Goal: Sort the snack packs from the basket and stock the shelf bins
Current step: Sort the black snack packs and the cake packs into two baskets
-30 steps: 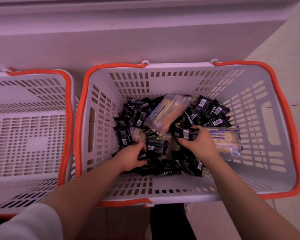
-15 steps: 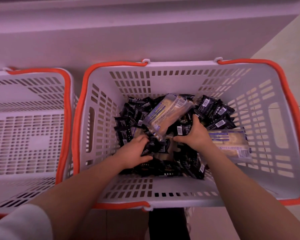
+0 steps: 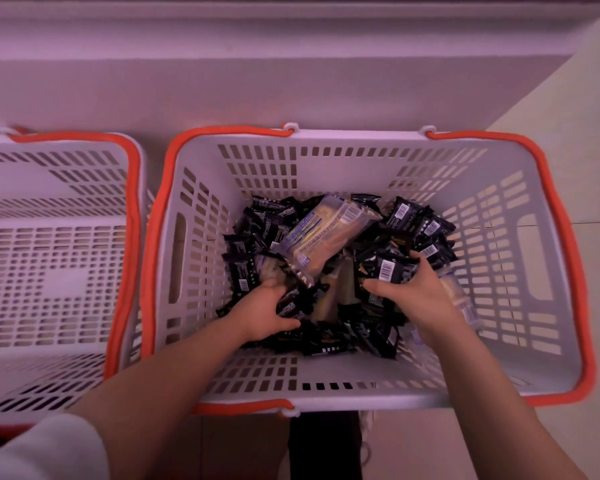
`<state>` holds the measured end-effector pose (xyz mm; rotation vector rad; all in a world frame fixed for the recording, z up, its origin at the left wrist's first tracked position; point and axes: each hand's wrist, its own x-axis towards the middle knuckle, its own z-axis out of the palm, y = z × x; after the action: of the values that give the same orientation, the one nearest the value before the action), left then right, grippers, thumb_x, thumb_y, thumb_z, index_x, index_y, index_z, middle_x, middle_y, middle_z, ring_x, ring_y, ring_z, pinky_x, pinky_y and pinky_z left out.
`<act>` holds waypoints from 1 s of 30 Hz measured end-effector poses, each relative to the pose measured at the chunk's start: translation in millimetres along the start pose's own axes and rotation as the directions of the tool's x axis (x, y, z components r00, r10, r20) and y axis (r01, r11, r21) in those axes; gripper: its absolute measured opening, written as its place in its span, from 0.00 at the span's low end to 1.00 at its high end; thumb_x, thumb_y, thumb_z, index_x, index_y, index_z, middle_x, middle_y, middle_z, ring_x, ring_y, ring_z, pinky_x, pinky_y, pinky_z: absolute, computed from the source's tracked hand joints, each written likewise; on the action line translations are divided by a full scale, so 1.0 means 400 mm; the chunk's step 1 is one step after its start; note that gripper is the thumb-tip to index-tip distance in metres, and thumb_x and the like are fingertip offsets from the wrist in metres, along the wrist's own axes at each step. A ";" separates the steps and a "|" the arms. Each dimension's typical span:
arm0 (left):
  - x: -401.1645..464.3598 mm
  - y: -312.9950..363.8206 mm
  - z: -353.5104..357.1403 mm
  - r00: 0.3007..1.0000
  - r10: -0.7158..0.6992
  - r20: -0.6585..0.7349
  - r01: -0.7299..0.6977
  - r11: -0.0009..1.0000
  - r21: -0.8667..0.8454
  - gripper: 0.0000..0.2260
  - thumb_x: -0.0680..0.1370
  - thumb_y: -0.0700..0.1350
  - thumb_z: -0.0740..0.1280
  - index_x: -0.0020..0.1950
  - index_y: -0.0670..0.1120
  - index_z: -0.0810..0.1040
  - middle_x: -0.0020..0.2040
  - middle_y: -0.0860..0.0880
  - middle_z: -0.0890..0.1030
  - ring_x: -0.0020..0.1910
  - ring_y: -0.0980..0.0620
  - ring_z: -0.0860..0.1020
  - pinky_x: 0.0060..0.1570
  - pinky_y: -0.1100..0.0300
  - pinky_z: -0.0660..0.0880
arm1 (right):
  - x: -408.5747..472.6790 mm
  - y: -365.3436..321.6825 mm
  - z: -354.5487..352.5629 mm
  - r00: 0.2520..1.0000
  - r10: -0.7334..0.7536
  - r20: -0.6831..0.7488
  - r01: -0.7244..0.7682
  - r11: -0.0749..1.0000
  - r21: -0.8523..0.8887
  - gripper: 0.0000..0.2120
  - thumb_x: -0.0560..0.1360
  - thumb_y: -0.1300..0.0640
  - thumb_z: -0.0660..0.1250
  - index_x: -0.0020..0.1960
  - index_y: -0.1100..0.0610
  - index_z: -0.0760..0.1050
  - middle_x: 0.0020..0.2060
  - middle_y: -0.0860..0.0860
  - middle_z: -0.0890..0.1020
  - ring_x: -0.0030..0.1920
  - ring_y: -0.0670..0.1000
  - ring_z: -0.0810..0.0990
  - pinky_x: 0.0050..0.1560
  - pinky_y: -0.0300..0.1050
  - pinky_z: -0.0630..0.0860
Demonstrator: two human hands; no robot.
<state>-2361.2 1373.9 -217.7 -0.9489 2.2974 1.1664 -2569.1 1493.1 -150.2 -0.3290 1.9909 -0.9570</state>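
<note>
The left hand (image 3: 267, 315) is curled around small black foil snack packs (image 3: 388, 268); the right hand (image 3: 416, 292) is clamped on another bunch. One kind only should be gathered, with the grip kept firm. All packs lie in the white slotted orange-rimmed plastic basket (image 3: 499, 188), a long clear-wrapped pale biscuit pack (image 3: 326, 237) on top. A second matching basket (image 3: 49, 258) is seen holding nothing.

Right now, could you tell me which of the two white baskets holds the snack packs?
The right-hand basket, the one both hands reach into: dark packs and a pale clear-wrapped pack are piled on its floor. The left-hand basket shows only its bare slotted floor.
</note>
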 end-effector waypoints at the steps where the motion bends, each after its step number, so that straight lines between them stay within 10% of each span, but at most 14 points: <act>1: -0.010 0.006 -0.009 1.000 0.008 -0.015 -0.007 0.999 0.054 0.28 0.73 0.52 0.70 0.68 0.42 0.68 0.63 0.45 0.69 0.61 0.47 0.71 0.62 0.57 0.68 | -0.021 -0.009 -0.002 1.000 0.003 -0.015 -0.003 1.000 0.009 0.33 0.62 0.59 0.79 0.61 0.50 0.66 0.47 0.41 0.78 0.44 0.38 0.76 0.42 0.34 0.73; 8: -0.173 0.046 -0.166 0.961 0.190 -0.200 -0.098 0.913 0.397 0.26 0.76 0.58 0.64 0.69 0.47 0.63 0.64 0.48 0.71 0.60 0.48 0.73 0.51 0.56 0.72 | -0.166 -0.172 0.078 0.988 -0.100 0.115 0.052 0.932 0.359 0.18 0.67 0.67 0.72 0.56 0.60 0.77 0.44 0.52 0.86 0.44 0.50 0.84 0.44 0.44 0.81; 14: -0.389 -0.018 -0.328 0.783 0.251 -0.569 -0.078 0.947 0.310 0.24 0.73 0.60 0.64 0.63 0.47 0.69 0.56 0.48 0.75 0.55 0.49 0.75 0.49 0.58 0.70 | -0.261 -0.385 0.246 0.909 -0.299 0.291 0.166 0.899 0.406 0.13 0.70 0.69 0.69 0.53 0.60 0.79 0.42 0.52 0.85 0.41 0.49 0.84 0.39 0.40 0.80; 23: -0.599 -0.313 -0.316 0.769 -0.418 -0.483 0.377 0.907 -0.186 0.18 0.73 0.56 0.67 0.53 0.43 0.70 0.51 0.43 0.76 0.47 0.45 0.76 0.41 0.55 0.71 | -0.341 -0.444 0.614 0.851 -0.130 0.508 0.245 0.955 -0.167 0.24 0.64 0.60 0.78 0.58 0.61 0.76 0.48 0.55 0.83 0.46 0.50 0.82 0.48 0.43 0.79; 30: -0.602 -0.392 -0.245 0.722 -0.512 -0.465 0.350 0.850 -0.393 0.22 0.71 0.54 0.71 0.55 0.40 0.71 0.53 0.41 0.77 0.51 0.43 0.77 0.41 0.57 0.70 | -0.407 -0.266 0.792 0.926 -0.199 0.320 0.354 0.749 -0.560 0.37 0.65 0.52 0.77 0.66 0.60 0.62 0.61 0.56 0.72 0.61 0.57 0.73 0.55 0.48 0.73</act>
<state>-2085.4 1321.9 -101.8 -2.0561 2.1179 1.1131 -2232.9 1352.8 -75.2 -1.0850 2.0047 -0.3765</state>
